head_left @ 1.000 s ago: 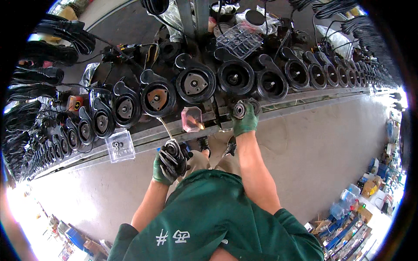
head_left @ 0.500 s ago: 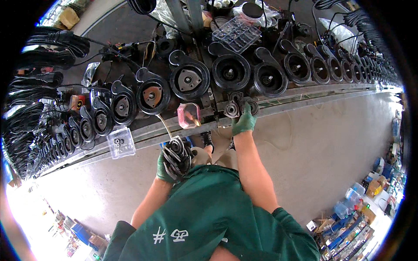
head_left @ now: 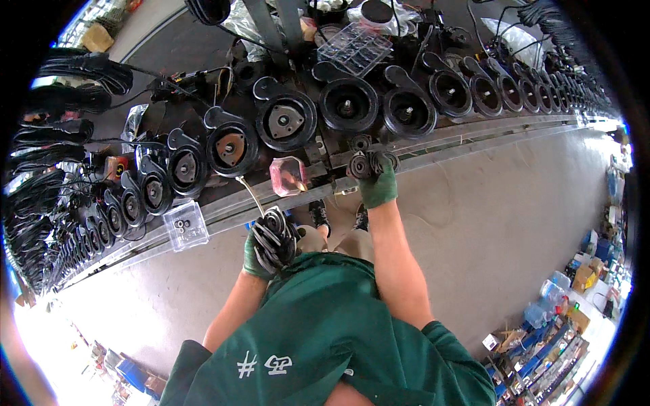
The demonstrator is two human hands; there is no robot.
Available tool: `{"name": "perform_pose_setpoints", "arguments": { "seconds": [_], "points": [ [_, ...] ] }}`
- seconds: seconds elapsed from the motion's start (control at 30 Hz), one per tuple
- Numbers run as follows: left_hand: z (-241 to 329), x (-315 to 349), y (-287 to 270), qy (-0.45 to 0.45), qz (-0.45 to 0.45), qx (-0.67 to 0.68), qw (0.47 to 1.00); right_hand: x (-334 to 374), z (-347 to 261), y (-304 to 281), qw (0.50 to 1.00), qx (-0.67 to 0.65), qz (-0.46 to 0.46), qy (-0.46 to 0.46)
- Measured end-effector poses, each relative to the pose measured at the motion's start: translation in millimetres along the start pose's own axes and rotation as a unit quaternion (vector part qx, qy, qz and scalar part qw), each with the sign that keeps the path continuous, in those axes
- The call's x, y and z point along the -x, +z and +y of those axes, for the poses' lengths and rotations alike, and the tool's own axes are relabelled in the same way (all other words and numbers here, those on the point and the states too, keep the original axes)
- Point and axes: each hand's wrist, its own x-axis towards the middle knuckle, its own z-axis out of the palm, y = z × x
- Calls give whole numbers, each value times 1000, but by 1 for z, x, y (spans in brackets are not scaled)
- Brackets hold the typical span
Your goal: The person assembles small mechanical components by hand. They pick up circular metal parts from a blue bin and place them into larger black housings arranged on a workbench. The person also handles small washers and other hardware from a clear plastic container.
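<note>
My left hand [head_left: 254, 256], in a green glove, is closed around a bundle of grey metal plates with round centres [head_left: 276, 238], held in front of my body. My gloved right hand [head_left: 380, 187] is closed on a few similar round-centred metal plates [head_left: 363, 165] at the bench's front edge. Just beyond it stand round black housings, two with bare threaded shafts, one of them a housing [head_left: 348, 105] left of the hand. Further left, one housing [head_left: 284, 122] has a grey three-cornered plate inside; its neighbour [head_left: 232, 147] has a brownish one. My right fingertips are partly hidden.
A pinkish clear container [head_left: 289, 177] sits on the bench edge between my hands. Left of it lies a clear tray [head_left: 193, 231] with small rings. A compartment box [head_left: 355, 51] lies behind the housings, and coiled black cables [head_left: 74, 68] hang at far left.
The bench has shifted slightly up and left in view. The plates in my right hand have turned and sit closer together, a little nearer to me relative to the housings. My left hand has barely moved.
</note>
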Motion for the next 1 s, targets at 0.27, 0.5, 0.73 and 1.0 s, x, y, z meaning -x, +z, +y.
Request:
{"name": "perform_pose_setpoints", "arguments": {
  "seconds": [0.27, 0.5, 0.73, 1.0],
  "points": [
    [1, -5, 7, -6, 11, -39, 999, -9, -68, -16, 961, 85, 129, -228],
    [8, -12, 1, 6, -8, -40, 999, -30, -68, 5, 913, 216, 172, -300],
    [19, -11, -4, -2, -39, -64, 997, -60, -84, -21, 914, 190, 102, -344],
    [26, -20, -7, -35, -19, -44, 998, -44, -122, -22, 969, 143, 101, -173]
  ]
}}
